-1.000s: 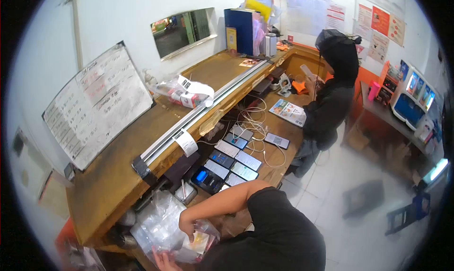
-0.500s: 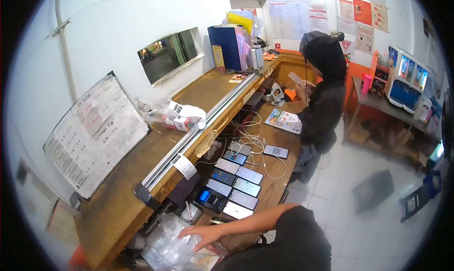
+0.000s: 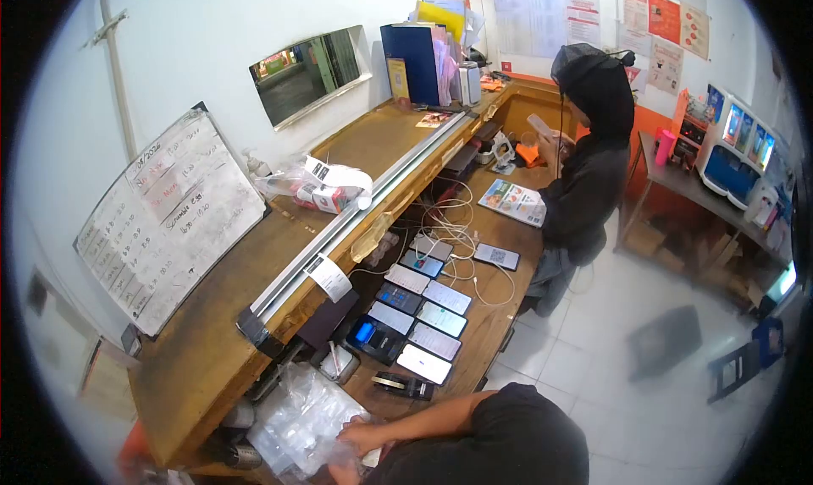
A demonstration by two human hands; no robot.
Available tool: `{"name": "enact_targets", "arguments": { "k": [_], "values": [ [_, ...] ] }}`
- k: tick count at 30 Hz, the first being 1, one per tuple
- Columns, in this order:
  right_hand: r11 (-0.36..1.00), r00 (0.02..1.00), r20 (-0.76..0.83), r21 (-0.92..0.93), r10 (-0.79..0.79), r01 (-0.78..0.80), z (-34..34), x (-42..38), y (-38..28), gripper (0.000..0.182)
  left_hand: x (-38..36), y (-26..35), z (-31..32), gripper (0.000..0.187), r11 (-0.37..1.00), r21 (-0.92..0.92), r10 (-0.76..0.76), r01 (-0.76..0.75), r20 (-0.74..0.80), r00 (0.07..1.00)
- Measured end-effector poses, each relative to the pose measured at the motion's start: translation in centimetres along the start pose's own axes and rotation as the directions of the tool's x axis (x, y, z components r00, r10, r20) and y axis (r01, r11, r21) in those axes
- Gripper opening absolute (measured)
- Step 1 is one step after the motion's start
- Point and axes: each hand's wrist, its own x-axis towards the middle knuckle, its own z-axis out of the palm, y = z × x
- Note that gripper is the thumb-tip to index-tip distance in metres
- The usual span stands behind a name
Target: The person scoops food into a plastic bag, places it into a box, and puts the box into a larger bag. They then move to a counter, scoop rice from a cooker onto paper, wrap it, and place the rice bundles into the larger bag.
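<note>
The right hand lies low at the near edge, palm down, fingers bent and spread, its bare forearm running right to a dark short sleeve. Just below it, the left hand barely shows, its grip unclear.

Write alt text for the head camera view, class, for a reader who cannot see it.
A person's right hand rests on a pile of clear plastic bags at the near end of a wooden counter, beside rows of smartphones. The left hand is barely visible. Further along, a hooded co-worker looks at a phone.
</note>
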Motion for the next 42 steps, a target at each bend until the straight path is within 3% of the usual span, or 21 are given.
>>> {"name": "enact_targets", "arguments": {
  "k": [2,3,6,8,9,10,12,15,17,21,23,25,28,29,30,33,36,37,39,40,42],
  "values": [
    [0.996,0.993,0.097,0.048,0.065,-0.069,0.4,0.0,1.1,0.044,-1.2,-2.5,-0.2,0.051,1.0,-0.02,0.023,-0.024,-0.033,0.999],
    [0.996,0.992,0.105,0.059,0.067,-0.073,0.9,0.2,1.9,0.044,-1.7,-3.9,-0.4,0.05,0.999,-0.038,0.031,-0.033,-0.048,0.998],
    [0.984,0.987,-0.068,0.114,0.142,-0.134,2.0,0.3,2.2,0.027,-2.1,-4.3,-0.5,0.048,0.996,-0.078,0.034,-0.039,-0.071,0.997],
    [0.966,0.98,-0.02,0.174,0.197,-0.191,0.7,0.1,0.4,0.026,-0.9,0.4,-1.0,0.052,0.945,0.268,0.215,-0.185,-0.085,0.973],
    [0.947,0.969,0.011,0.208,0.248,-0.244,0.2,0.0,0.0,0.025,-0.7,0.9,-0.6,0.052,0.946,0.266,0.209,-0.184,-0.068,0.976],
    [0.943,0.969,0.033,0.223,0.246,-0.247,0.7,0.1,-0.2,0.025,-0.2,1.3,-0.2,0.052,0.954,0.247,0.193,-0.172,-0.061,0.979],
    [0.917,0.993,-0.112,0.4,0.041,0.008,2.0,0.1,-0.6,0.032,0.2,1.7,0.7,0.052,0.962,0.224,0.17,-0.158,-0.038,0.985],
    [0.973,0.997,-0.004,0.219,0.071,-0.069,3.0,-0.9,-1.6,0.049,1.1,1.6,1.7,0.051,0.969,0.205,0.146,-0.141,-0.011,0.989],
    [0.963,0.97,0.163,0.23,-0.18,0.14,0.4,-1.3,-2.2,0.067,1.1,1.7,2.0,0.051,0.972,0.202,0.124,-0.122,0.004,0.992],
    [0.867,0.92,0.346,0.499,-0.185,-0.013,-7.3,-2.7,-4.6,0.072,1.2,1.6,2.3,0.051,0.978,0.185,0.091,-0.096,0.039,0.995],
    [0.663,0.882,0.443,0.71,-0.159,-0.237,-11.6,-2.4,-4.2,0.064,0.9,1.9,2.1,0.051,0.981,0.18,0.067,-0.075,0.049,0.997],
    [0.563,0.946,0.318,0.771,0.063,-0.296,-12.3,-1.5,-0.8,0.049,0.8,1.9,2.1,0.05,0.983,0.173,0.051,-0.06,0.06,0.997],
    [0.81,0.863,-0.077,0.393,0.5,-0.435,-12.6,2.6,5.4,0.026,1.4,1.7,3.0,0.05,0.991,0.129,0.017,-0.029,0.09,0.996],
    [0.806,0.794,-0.167,0.228,0.585,-0.546,-12.2,5.2,8.5,0.022,1.8,2.0,3.1,0.05,0.994,0.106,0.001,-0.011,0.098,0.995],
    [0.868,0.802,-0.338,0.124,0.493,-0.481,-10.3,7.8,12.4,0.02,1.7,2.2,3.1,0.05,0.995,0.102,-0.024,0.012,0.12,0.993],
    [0.746,0.699,-0.271,0.147,0.662,-0.65,-10.7,12.7,14.7,0.021,2.8,2.1,2.3,0.05,0.996,0.085,-0.047,0.036,0.131,0.99],
    [0.594,0.652,-0.306,-0.267,0.694,-0.759,-5.5,18.2,21.1,0.025,2.4,2.3,2.4,0.049,0.993,0.076,-0.104,0.094,0.147,0.984],
    [0.604,0.66,-0.314,-0.266,0.683,-0.752,-5.8,18.4,20.6,0.025,2.3,2.3,2.3,0.049,0.991,0.072,-0.126,0.116,0.155,0.98],
    [0.528,0.469,-0.412,0.034,0.781,-0.849,-6.4,17.2,19.1,0.027,2.3,2.3,2.3,0.049,0.984,0.073,-0.171,0.161,0.166,0.971],
    [0.53,0.473,-0.409,0.032,0.78,-0.847,-6.6,17.5,18.6,0.027,2.4,2.3,2.2,0.049,0.981,0.071,-0.193,0.183,0.169,0.967],
    [0.399,0.293,-0.417,0.195,0.861,-0.896,-6.6,17.8,18.7,0.029,2.6,2.2,2.2,0.049,0.972,0.07,-0.233,0.224,0.179,0.956]
  ]
}}
